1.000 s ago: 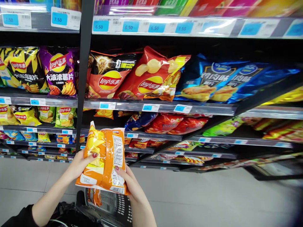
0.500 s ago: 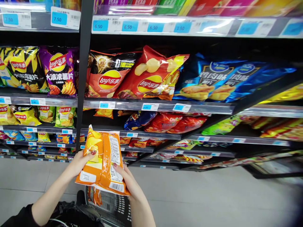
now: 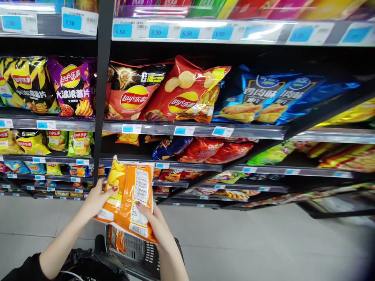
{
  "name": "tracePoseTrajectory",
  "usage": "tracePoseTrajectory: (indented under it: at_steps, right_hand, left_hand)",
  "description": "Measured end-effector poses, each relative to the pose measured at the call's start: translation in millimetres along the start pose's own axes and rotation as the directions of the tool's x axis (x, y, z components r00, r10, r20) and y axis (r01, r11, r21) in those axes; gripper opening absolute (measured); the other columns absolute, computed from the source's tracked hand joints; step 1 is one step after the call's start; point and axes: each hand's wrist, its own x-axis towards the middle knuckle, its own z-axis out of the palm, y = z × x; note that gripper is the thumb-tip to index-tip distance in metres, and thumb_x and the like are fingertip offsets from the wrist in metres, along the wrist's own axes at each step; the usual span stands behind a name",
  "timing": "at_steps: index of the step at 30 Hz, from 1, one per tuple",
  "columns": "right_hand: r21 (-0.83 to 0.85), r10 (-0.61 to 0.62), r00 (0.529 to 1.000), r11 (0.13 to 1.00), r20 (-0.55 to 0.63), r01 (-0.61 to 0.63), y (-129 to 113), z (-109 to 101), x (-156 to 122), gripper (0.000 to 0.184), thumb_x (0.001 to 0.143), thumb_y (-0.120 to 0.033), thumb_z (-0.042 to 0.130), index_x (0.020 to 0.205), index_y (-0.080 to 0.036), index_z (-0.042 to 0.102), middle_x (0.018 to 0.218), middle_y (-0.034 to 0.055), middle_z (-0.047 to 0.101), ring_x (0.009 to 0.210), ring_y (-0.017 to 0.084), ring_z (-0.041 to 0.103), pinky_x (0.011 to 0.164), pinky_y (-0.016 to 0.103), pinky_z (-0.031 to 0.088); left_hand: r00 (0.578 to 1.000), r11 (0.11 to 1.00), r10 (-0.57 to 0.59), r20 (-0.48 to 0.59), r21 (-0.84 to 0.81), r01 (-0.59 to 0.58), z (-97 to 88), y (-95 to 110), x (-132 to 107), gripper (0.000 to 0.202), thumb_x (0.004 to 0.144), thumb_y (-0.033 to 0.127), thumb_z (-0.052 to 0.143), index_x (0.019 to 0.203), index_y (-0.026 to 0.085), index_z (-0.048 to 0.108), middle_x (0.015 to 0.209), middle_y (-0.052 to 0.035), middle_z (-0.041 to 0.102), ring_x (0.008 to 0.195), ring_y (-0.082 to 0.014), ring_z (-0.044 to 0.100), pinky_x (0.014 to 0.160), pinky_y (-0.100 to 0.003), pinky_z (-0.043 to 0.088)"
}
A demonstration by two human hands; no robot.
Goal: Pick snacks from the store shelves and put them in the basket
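Note:
Both of my hands hold an orange chip bag (image 3: 129,195) upright in front of the shelves, its back panel with the printed label facing me. My left hand (image 3: 95,201) grips the bag's left edge with the thumb on top. My right hand (image 3: 155,224) holds the lower right side from beneath, thumb pressed on the label. A dark shopping basket (image 3: 140,253) sits right below the bag, with another orange packet (image 3: 117,240) inside it.
Store shelves (image 3: 193,130) run across the view, stocked with chip bags in red, purple, black, yellow and blue, with blue price tags along the rails. A black upright post (image 3: 101,97) divides the shelving. Grey tiled floor (image 3: 263,242) lies to the right.
The orange bag has sunk a little and tilted, its bottom edge now closer to the basket. Both hands kept their grip and moved with it.

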Motion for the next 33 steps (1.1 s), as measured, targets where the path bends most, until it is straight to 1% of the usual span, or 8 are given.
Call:
tracePoseTrajectory:
  at_steps: [5, 8, 12, 15, 19, 21, 24, 33]
  right_hand:
    - [-0.85, -0.437, 0.868, 0.526, -0.236, 0.033, 2, 32, -19, 0.056, 0.08, -0.042, 0.048, 0.125, -0.01, 0.039, 0.105, 0.0201, 0.061, 0.082, 0.034, 0.063, 0.063, 0.042, 0.049]
    - [-0.954, -0.585, 0.804, 0.288, -0.106, 0.084, 13, 60, -32, 0.059, 0.084, -0.032, 0.041, 0.135, -0.006, 0.03, 0.113, 0.0251, 0.055, 0.083, 0.035, 0.061, 0.06, 0.042, 0.049]
    - [-0.906, -0.626, 0.747, 0.146, 0.226, 0.397, 15, 73, -53, 0.06, 0.078, -0.027, 0.048, 0.135, -0.012, 0.036, 0.124, 0.0197, 0.051, 0.105, 0.038, 0.052, 0.079, 0.05, 0.045]
    - [-0.734, -0.625, 0.692, 0.267, 0.362, 0.625, 3, 61, -58, 0.037, 0.083, -0.024, 0.047, 0.119, -0.02, 0.054, 0.107, 0.0099, 0.063, 0.097, 0.027, 0.057, 0.082, 0.041, 0.046]
    - [-0.653, -0.703, 0.711, 0.539, -0.002, 0.531, -10, 32, -30, 0.025, 0.083, -0.029, 0.05, 0.103, -0.02, 0.061, 0.102, 0.0092, 0.063, 0.097, 0.024, 0.055, 0.086, 0.041, 0.043]
    - [-0.497, -0.567, 0.822, 0.732, -0.062, 0.467, -10, 21, -8, 0.039, 0.078, -0.038, 0.056, 0.112, -0.019, 0.056, 0.113, 0.0116, 0.059, 0.103, 0.027, 0.053, 0.09, 0.045, 0.041]
    - [-0.052, -0.215, 0.942, 0.97, 0.258, 0.236, -1, 12, 14, 0.052, 0.072, -0.048, 0.061, 0.116, -0.02, 0.053, 0.116, 0.0111, 0.059, 0.102, 0.026, 0.057, 0.087, 0.041, 0.045]
    - [0.287, -0.053, 0.959, 0.957, 0.28, -0.031, 13, 17, 3, 0.045, 0.066, -0.04, 0.073, 0.105, -0.021, 0.06, 0.107, 0.0064, 0.065, 0.098, 0.026, 0.06, 0.086, 0.038, 0.046]
  left_hand:
    - [0.989, 0.983, 0.145, -0.018, 0.114, -0.142, 12.8, -8, -20, 0.061, 0.071, 0.037, 0.065, 0.127, 0.023, 0.043, 0.143, -0.0096, 0.033, 0.133, -0.0289, 0.023, 0.107, -0.044, 0.022]
    - [0.971, 0.979, 0.174, 0.164, -0.138, -0.152, 25.1, -16, -34, 0.075, 0.066, 0.036, 0.07, 0.132, 0.023, 0.037, 0.14, -0.0101, 0.038, 0.131, -0.0284, 0.028, 0.108, -0.04, 0.024]
    - [0.999, 0.834, 0.016, 0.043, -0.552, 0.011, 17.7, -19, -31, 0.079, 0.056, 0.028, 0.076, 0.127, 0.016, 0.045, 0.113, -0.0125, 0.064, 0.11, -0.0318, 0.054, 0.098, -0.041, 0.04]
    - [0.997, 0.807, -0.071, -0.022, -0.59, 0.044, -1.1, -14, -23, 0.075, 0.054, 0.017, 0.075, 0.124, 0.016, 0.048, 0.096, -0.0096, 0.071, 0.093, -0.0303, 0.064, 0.086, -0.041, 0.049]
    - [0.99, 0.78, -0.142, -0.005, -0.617, 0.109, -16.8, -10, -24, 0.062, 0.057, 0.014, 0.071, 0.116, 0.012, 0.053, 0.093, -0.0101, 0.072, 0.087, -0.0304, 0.066, 0.081, -0.043, 0.052]
    - [0.985, 0.759, -0.172, 0.027, -0.633, 0.15, -18.4, -11, -27, 0.057, 0.057, 0.016, 0.07, 0.112, 0.009, 0.055, 0.093, -0.0121, 0.072, 0.089, -0.0316, 0.066, 0.083, -0.044, 0.051]
    - [0.978, 0.737, -0.19, 0.083, -0.646, 0.198, -17.4, -11, -32, 0.056, 0.056, 0.014, 0.07, 0.109, 0.007, 0.056, 0.093, -0.0134, 0.072, 0.092, -0.0324, 0.064, 0.087, -0.045, 0.049]
    - [0.965, 0.708, -0.201, 0.171, -0.656, 0.264, -15.7, -15, -33, 0.052, 0.057, 0.012, 0.07, 0.107, 0.01, 0.058, 0.094, -0.0114, 0.072, 0.102, -0.032, 0.06, 0.095, -0.045, 0.043]
